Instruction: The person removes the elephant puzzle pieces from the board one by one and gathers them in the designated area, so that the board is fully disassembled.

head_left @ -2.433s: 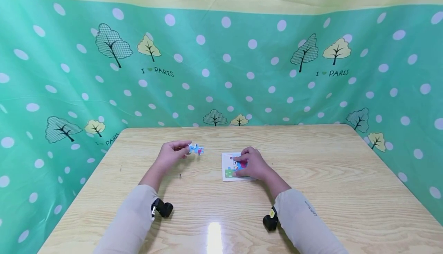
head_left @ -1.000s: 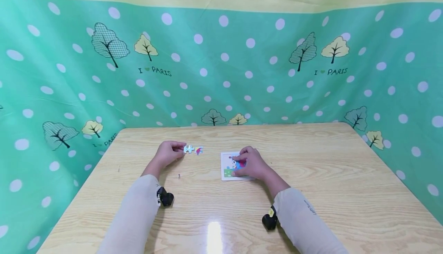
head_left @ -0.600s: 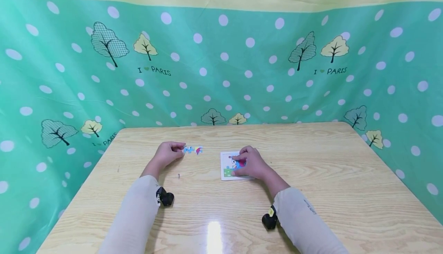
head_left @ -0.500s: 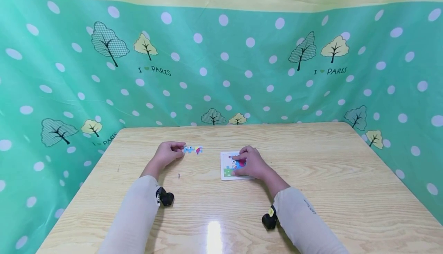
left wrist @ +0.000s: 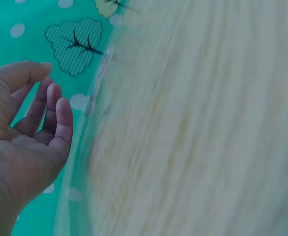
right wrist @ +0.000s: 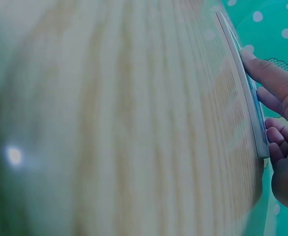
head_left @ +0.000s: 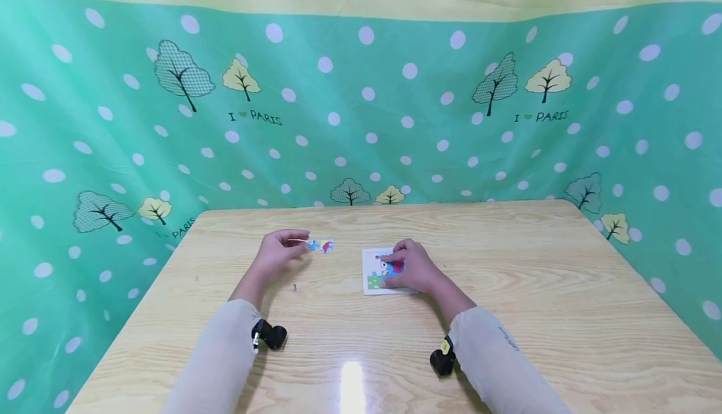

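Two small jigsaw pieces [head_left: 327, 247], blue with a pink-red patch, lie side by side at the back left of the table. My left hand [head_left: 278, 254] is at their left side, its fingertips at the nearer piece in the head view. In the left wrist view the left hand [left wrist: 30, 118] has loosely bent fingers with nothing between them, and the pieces [left wrist: 99, 81] lie beyond. My right hand [head_left: 414, 269] rests on a white-framed puzzle board [head_left: 366, 270], thumb and fingers spread over it and hiding its right part. Blue, red and green picture parts show between them.
The wooden table [head_left: 350, 326] bears a small dark speck or scrap [head_left: 294, 287] near the left forearm. A green dotted curtain [head_left: 361, 107] hangs behind and beside it. Black cameras [head_left: 442, 362] sit on both wrists.
The left hand held up a jigsaw piece, turned it and laid it beside the other; its fingers now appear free of it. The right hand has stayed on the puzzle board.
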